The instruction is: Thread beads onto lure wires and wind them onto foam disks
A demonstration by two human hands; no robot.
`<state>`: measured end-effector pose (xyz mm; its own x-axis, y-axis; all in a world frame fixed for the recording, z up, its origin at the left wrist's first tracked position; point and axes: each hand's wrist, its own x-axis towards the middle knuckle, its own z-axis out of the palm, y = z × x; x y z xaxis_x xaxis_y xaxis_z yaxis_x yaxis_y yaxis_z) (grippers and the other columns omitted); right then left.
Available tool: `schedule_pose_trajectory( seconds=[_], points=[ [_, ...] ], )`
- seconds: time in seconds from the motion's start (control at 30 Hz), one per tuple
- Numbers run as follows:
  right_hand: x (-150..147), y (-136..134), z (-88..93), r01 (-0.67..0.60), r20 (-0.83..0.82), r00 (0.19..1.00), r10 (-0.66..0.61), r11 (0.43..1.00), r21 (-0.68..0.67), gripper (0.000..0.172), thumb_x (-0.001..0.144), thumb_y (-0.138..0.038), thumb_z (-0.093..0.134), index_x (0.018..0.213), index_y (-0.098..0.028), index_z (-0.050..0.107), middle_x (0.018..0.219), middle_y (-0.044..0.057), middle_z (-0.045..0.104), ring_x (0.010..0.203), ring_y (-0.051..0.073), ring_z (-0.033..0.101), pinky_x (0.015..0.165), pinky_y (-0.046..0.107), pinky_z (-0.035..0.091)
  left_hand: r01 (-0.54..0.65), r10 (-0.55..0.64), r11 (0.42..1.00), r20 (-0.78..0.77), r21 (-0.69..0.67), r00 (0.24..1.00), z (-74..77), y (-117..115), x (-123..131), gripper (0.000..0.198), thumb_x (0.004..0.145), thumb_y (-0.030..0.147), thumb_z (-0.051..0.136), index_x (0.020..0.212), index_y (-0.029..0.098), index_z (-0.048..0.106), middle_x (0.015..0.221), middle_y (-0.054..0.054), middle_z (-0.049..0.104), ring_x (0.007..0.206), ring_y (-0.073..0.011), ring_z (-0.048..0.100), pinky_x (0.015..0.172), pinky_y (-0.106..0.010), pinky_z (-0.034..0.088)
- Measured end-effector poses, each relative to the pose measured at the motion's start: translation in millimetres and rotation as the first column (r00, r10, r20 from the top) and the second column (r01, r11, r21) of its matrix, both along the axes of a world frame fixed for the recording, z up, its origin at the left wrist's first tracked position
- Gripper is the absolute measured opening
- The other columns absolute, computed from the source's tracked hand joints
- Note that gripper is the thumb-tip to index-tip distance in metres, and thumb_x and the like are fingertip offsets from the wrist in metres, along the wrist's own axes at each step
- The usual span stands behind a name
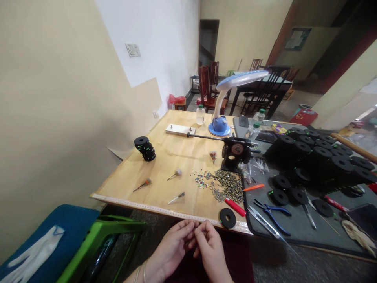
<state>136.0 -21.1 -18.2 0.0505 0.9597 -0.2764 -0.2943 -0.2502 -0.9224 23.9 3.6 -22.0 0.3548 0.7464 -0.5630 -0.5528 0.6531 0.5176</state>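
Note:
My left hand (pixel 172 247) and my right hand (pixel 210 247) meet at the fingertips just in front of the table's near edge. The fingers of both are closed in a pinch, and whatever they hold is too small to make out. Just beyond my right hand lies a black foam ring (pixel 223 224) with a bit of green on it. A red-handled tool (pixel 235 207) rests behind that ring. Farther back spreads a pile of small dark-and-yellow striped pieces (pixel 229 184), with tiny coloured beads (pixel 202 181) to its left.
A black clamp-like device (pixel 235 151) with a long rod stands mid-table near a blue desk lamp (pixel 219 126). Blue pliers (pixel 273 212), tweezers (pixel 263 222) and stacked black foam spools (pixel 318 157) occupy the grey mat. Small brush-like bundles (pixel 144 183) and another spool stack (pixel 145 148) are left.

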Motion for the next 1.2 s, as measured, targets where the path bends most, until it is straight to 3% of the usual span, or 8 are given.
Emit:
schedule_pose_trajectory(
  seconds=[0.3,0.5,0.93,1.2],
  points=[
    [-0.4,0.0,-1.6,-0.014,0.000,1.000,0.014,1.000,0.009,0.044,0.075,-0.058,0.066,0.067,-0.017,0.051,0.052,-0.002,0.057,0.039,0.008,0.047,0.035,0.014,0.036,0.010,-0.008,0.999,-0.045,0.044,0.999,1.8,-1.2,-0.3,0.026,0.063,0.028,0.082,0.069,0.012,0.063,0.053,0.004,0.053,0.047,-0.0075,0.048,0.047,-0.019,0.035],
    [0.6,0.2,0.9,-0.014,-0.020,1.000,0.014,1.000,0.000,0.046,0.073,-0.060,0.066,0.067,-0.017,0.051,0.051,-0.002,0.057,0.039,0.008,0.048,0.035,0.014,0.036,0.007,0.007,0.993,-0.116,0.121,0.993,3.7,-1.3,0.0,0.028,0.062,0.031,0.082,0.070,0.011,0.064,0.058,0.000,0.060,0.045,-0.0081,0.049,0.045,-0.021,0.037],
    [1.4,-1.2,-1.6,-0.014,-0.038,0.999,0.014,1.000,0.007,0.043,0.074,-0.056,0.067,0.069,-0.016,0.053,0.058,0.000,0.060,0.045,0.010,0.055,0.037,0.015,0.040,0.024,-0.021,0.997,-0.040,0.074,0.999,-2.4,-2.6,-1.4,0.024,0.067,0.030,0.079,0.073,0.012,0.064,0.058,0.001,0.057,0.047,-0.0091,0.049,0.046,-0.022,0.037],
    [1.3,0.8,-1.5,-0.028,-0.014,1.000,0.028,1.000,0.007,0.044,0.074,-0.057,0.067,0.067,-0.016,0.051,0.058,0.000,0.059,0.045,0.010,0.055,0.037,0.014,0.039,0.004,-0.003,0.999,-0.018,0.032,1.000,2.0,-2.2,-0.8,0.025,0.065,0.030,0.081,0.072,0.012,0.066,0.057,0.002,0.055,0.049,-0.0093,0.048,0.048,-0.022,0.037]
  ],
)
